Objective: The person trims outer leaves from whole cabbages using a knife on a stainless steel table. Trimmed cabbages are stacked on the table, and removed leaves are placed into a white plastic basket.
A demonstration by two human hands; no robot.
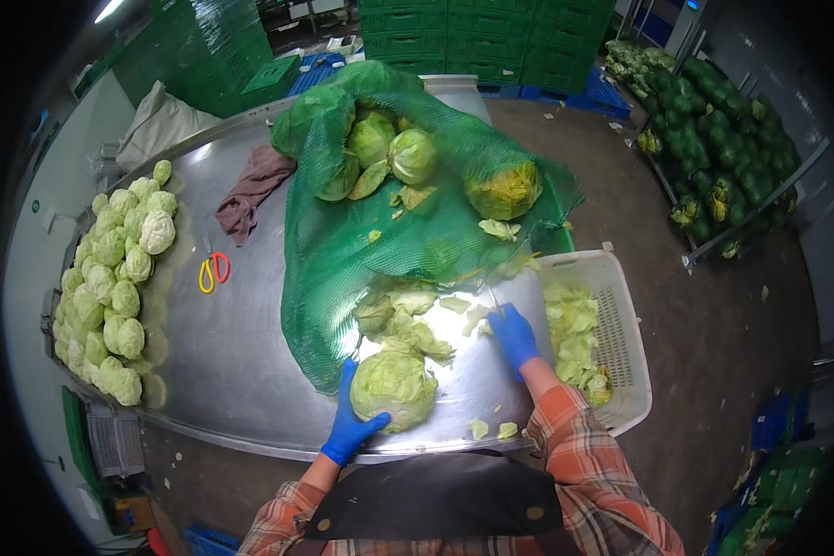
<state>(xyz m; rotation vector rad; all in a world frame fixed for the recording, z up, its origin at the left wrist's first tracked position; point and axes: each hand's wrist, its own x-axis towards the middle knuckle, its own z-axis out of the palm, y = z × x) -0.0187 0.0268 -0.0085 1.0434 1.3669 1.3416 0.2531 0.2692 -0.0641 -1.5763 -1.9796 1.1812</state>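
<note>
My left hand (352, 415), in a blue glove, grips the left side of a green cabbage (395, 390) at the table's front edge. Apart from it, to the right, my gloved right hand (514, 339) is closed around a knife (495, 301); its thin blade points away from me and the handle is hidden in the fist. Loose cabbage leaves (417, 330) lie just beyond the cabbage. Behind them spreads a green mesh sack (333, 278), its open side showing several whole cabbages (413, 156). One yellowed cabbage (504, 191) sits under the mesh at the right.
Trimmed cabbages (101, 285) are piled along the left end of the steel table (229, 361). Scissors (214, 272) and a brown cloth (254, 191) lie nearby. A white basket (629, 333) of leaves adjoins the right edge. Beyond stand green crates (483, 42) and a cart of sacked cabbages (723, 139).
</note>
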